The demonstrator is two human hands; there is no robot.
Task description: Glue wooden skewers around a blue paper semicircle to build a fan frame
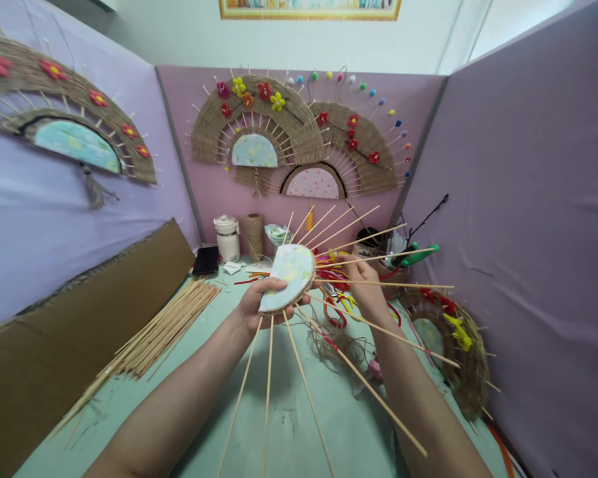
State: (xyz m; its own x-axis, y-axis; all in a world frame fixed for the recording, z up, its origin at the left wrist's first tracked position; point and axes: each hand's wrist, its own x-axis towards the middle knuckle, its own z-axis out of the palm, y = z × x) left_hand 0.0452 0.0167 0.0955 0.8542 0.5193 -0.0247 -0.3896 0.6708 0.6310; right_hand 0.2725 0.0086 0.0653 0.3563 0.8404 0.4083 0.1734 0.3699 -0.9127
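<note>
My left hand [259, 302] grips a half-round fan base [292, 272] covered in pale blue floral cloth, its thumb on the cloth and its fingers underneath. Thin bamboo sticks [299, 372] radiate from the curved edge, several toward me and others away and to the right. To the right of the base, my right hand [363, 279] has its fingertips pinched together among the sticks. One stick passes across these fingers, and whatever lies in the pinch is too small to make out. Loose brown twine [343, 352] lies tangled on the table below the sticks.
Bundled bamboo sticks [164, 332] lie left, beside a cardboard sheet [90, 305]. A white jar [227, 239] and twine spool [254, 237] stand at the back. Scissors [335, 309] lie among red and yellow pieces. Finished fans [259, 119] hang behind; another fan [463, 352] leans right.
</note>
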